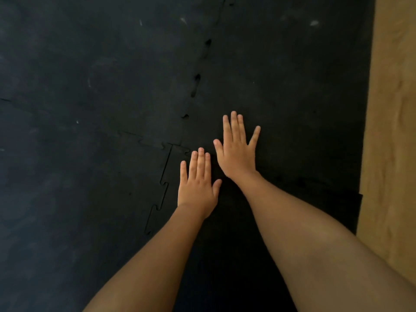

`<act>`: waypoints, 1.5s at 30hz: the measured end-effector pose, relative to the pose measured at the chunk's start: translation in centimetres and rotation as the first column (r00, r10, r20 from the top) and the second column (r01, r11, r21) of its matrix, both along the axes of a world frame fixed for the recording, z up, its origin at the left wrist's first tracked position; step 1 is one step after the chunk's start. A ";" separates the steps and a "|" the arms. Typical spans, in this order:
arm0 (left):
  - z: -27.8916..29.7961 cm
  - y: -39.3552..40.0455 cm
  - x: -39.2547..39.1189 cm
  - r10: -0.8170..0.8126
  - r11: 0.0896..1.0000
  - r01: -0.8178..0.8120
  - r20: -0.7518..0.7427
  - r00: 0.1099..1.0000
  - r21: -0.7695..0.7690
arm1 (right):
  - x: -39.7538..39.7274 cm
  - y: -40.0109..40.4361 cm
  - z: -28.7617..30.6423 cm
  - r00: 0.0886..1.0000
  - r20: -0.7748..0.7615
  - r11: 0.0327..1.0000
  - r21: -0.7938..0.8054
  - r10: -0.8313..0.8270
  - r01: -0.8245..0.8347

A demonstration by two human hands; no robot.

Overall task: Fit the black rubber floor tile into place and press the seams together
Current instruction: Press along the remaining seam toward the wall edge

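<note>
A black rubber floor tile with jigsaw edges lies at the centre right among other black tiles. My right hand rests flat on it, palm down, fingers spread, near its lower left corner. My left hand lies flat just below and to the left, beside the toothed seam that runs down the left of the near tile. The long seam running away from me shows small dark gaps where teeth stand apart. Neither hand holds anything.
Laid black tiles cover the floor to the left and ahead. Bare light wooden floor runs along the right side, beyond the tiles' straight edge. My forearms fill the lower part of the view.
</note>
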State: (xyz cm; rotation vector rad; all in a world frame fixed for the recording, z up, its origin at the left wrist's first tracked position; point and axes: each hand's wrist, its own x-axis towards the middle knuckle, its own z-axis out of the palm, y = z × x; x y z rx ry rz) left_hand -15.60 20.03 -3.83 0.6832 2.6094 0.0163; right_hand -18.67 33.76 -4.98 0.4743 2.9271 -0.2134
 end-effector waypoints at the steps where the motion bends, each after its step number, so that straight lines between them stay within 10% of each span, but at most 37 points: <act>1: 0.2 0.0 0.0 0.006 1.000 -0.006 0.018 1.000 0.004 | 0.9 0.6 0.3 1.000 -0.001 1.000 -0.002 -0.009 0.009; 5: -0.3 1.7 1.6 -0.040 0.985 0.044 -0.024 0.999 0.168 | 6.7 4.4 -0.1 0.975 -0.012 0.972 0.081 -0.220 0.221; 29: 0.4 9.7 6.3 -0.260 0.965 0.258 0.048 0.964 0.052 | 13.4 10.8 -0.1 0.975 0.052 0.977 0.011 -0.215 0.214; 35: -0.8 13.6 7.4 -0.406 0.891 0.406 -0.043 0.913 0.202 | 16.9 14.7 -1.2 0.834 -0.001 0.830 0.103 -0.551 0.548; 45: -1.8 13.8 7.6 -0.391 0.898 0.392 -0.048 0.919 0.198 | 19.2 14.2 -0.4 0.804 0.106 0.808 0.002 -0.586 0.589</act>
